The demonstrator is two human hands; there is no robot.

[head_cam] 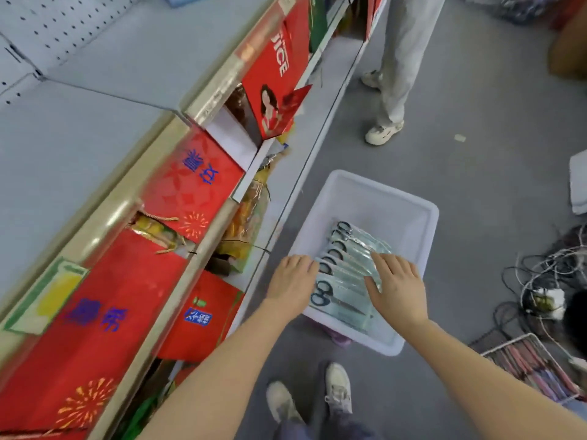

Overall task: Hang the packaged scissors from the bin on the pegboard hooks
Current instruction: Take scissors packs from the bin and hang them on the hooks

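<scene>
While both hands are lowered: the pickup step is judged in hand.
Scissors: packaged scissors [344, 274] are fanned in the white bin [374, 198] on the floor.
Fingers: left hand [292, 282] and right hand [398, 285] are laid flat, open, nothing gripped.
Next: one pack is to be pinched and lifted toward the pegboard [47, 23]; no hooks are seen.

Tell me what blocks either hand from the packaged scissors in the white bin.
Nothing visible does. Both the left hand and right hand already rest on the fanned row of packaged scissors in the open white plastic bin.
</scene>
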